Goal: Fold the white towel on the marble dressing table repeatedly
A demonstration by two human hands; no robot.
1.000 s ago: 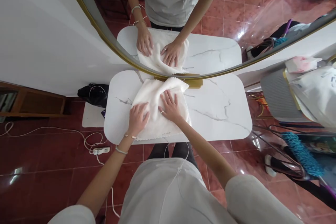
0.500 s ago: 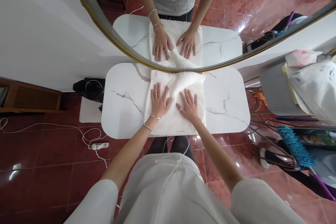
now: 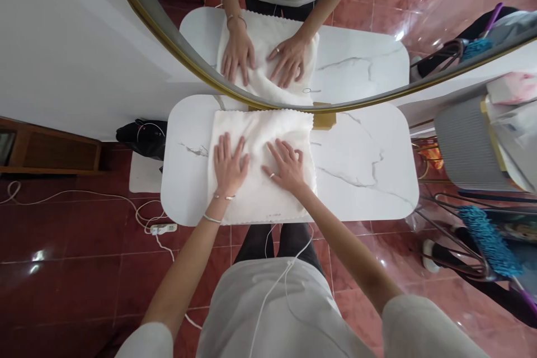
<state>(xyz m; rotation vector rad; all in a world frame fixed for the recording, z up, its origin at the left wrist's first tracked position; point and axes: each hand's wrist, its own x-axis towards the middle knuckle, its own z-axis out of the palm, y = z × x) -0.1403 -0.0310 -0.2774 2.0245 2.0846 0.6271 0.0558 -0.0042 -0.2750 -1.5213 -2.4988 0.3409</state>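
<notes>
A white towel (image 3: pixel 255 196) lies spread on a white marble-patterned table (image 3: pixel 361 168) set against a mirror. My left hand (image 3: pixel 229 165) rests flat on the towel's left half, fingers spread and pointing toward the mirror. Beside it my right hand (image 3: pixel 285 166), a ring on one finger, presses on the towel's right half with fingers stretched out. A few folds bunch between the two hands. Neither hand grips anything.
A gold-framed mirror (image 3: pixel 176 47) stands at the table's far edge and reflects my arms. On the red tiled floor lie a black bag (image 3: pixel 140 137), a white cable with a power strip (image 3: pixel 161 229), and at right a blue mop head (image 3: pixel 489 240) by a metal rack.
The towel and both hands have shifted left across the table. My right hand's fingers have turned leftward and the towel's middle has bunched slightly.
</notes>
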